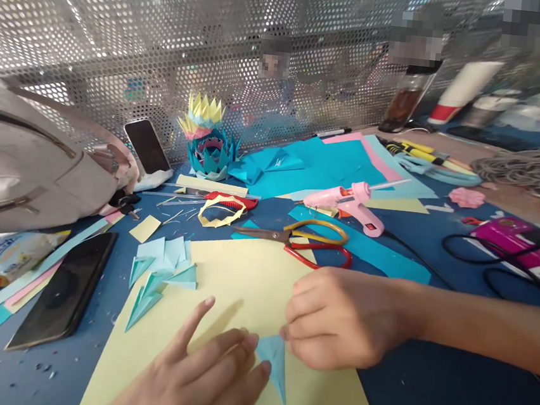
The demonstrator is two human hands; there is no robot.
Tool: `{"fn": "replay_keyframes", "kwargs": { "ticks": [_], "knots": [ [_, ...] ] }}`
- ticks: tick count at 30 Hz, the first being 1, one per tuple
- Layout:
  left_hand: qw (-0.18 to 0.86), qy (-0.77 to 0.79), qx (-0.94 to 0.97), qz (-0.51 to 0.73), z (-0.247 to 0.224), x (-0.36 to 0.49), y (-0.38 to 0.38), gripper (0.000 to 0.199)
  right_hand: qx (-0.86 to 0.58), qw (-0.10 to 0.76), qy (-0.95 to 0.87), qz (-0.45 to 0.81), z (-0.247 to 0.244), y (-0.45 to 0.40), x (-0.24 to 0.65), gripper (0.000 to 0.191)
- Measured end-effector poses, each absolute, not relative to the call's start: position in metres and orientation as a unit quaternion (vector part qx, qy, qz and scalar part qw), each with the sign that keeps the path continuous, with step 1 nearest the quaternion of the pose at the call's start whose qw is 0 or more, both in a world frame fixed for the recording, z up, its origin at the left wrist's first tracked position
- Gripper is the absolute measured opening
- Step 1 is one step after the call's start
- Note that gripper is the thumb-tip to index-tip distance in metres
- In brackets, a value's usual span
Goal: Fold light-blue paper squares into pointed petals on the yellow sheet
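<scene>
Landmark: large yellow sheet (230, 269). The light blue folded piece (276, 359) lay low over the sheet's near half, its long point toward the wearer. The left hand (205, 374) gripped its left edge between fingertips, little finger raised; the right hand (345, 318), fingers curled closed, appeared to pinch its upper right corner, though the exact contact was hidden. Other folded pieces (172, 253) overlapped the sheet's far left corner; scissors (279, 236) lay at its far edge, a pink glue gun (330, 199) beyond them to the right, and a dark phone (65, 291) left of the sheet. Handling, judged: very light, thin paper, stiffer along its folded layers, soft at the tip; little slip expected, but easily creased or opened. Best hold: light pinch on the thick upper corners, with the slender point left unpressed.
</scene>
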State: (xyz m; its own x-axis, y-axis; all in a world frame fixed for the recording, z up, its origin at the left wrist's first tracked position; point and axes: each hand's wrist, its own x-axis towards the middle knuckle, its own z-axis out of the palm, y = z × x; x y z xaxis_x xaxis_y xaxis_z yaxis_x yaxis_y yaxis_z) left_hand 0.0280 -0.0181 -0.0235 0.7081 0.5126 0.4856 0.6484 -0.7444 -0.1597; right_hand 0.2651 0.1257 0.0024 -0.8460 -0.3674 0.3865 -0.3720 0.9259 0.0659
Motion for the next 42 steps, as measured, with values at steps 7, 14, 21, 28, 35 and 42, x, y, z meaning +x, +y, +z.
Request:
{"fn": "replay_keyframes", "kwargs": {
  "ticks": [7, 14, 21, 28, 35, 42],
  "knots": [
    [0.164, -0.31, -0.916, -0.197, -0.017, 0.026, -0.019, 0.031, 0.191, 0.221, -0.955, 0.055, 0.001, 0.12, 0.263, 0.018],
    [0.154, -0.32, -0.913, -0.203, -0.019, 0.027, -0.021, 0.03, 0.176, 0.217, -0.957, 0.078, -0.005, 0.12, 0.262, 0.016],
    [0.154, -0.328, -0.91, -0.204, -0.016, 0.027, -0.021, 0.03, 0.157, 0.188, -0.965, 0.095, -0.006, 0.114, 0.256, 0.031],
    [0.179, -0.369, -0.875, -0.259, -0.025, 0.03, -0.018, 0.037, 0.145, 0.266, -0.943, 0.139, -0.016, 0.115, 0.255, 0.029],
    [0.182, -0.38, -0.864, -0.277, -0.04, 0.033, -0.017, 0.031, 0.122, 0.223, -0.96, 0.119, -0.017, 0.107, 0.252, 0.021],
    [0.176, -0.317, -0.914, -0.184, -0.019, 0.028, -0.017, 0.027, 0.109, 0.252, -0.954, 0.12, -0.018, 0.108, 0.256, 0.026]
  ]
}}
